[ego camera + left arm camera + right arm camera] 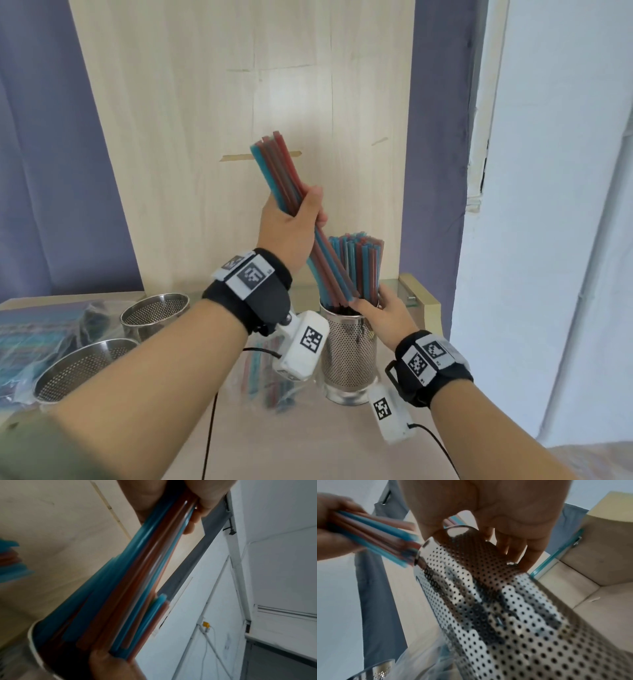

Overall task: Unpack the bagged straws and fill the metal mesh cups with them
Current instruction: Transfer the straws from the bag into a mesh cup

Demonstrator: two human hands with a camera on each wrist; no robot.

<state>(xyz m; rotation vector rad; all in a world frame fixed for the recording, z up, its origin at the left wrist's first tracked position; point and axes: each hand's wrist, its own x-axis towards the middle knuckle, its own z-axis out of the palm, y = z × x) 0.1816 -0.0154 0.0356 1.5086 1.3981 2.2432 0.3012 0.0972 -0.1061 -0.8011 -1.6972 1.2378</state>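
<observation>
My left hand point(294, 219) grips a bundle of blue and red straws point(284, 174) around its middle, tilted, with the lower ends over the mouth of a tall metal mesh cup point(349, 359). In the left wrist view the same straw bundle point(130, 588) runs down from the fingers point(202, 505). Other straws point(359, 267) stand upright in that cup. My right hand point(380, 313) holds the cup's rim, its thumb by the bundle's lower ends. In the right wrist view the fingers point(513, 545) curl over the mesh cup point(505, 608) beside the straw ends point(399, 547).
Two empty mesh cups point(154, 313) point(82, 368) stand at the left beside a full bag of straws point(34, 342). An opened clear bag with a few straws point(270, 380) lies left of the tall cup. A wooden board point(239, 102) stands behind the table.
</observation>
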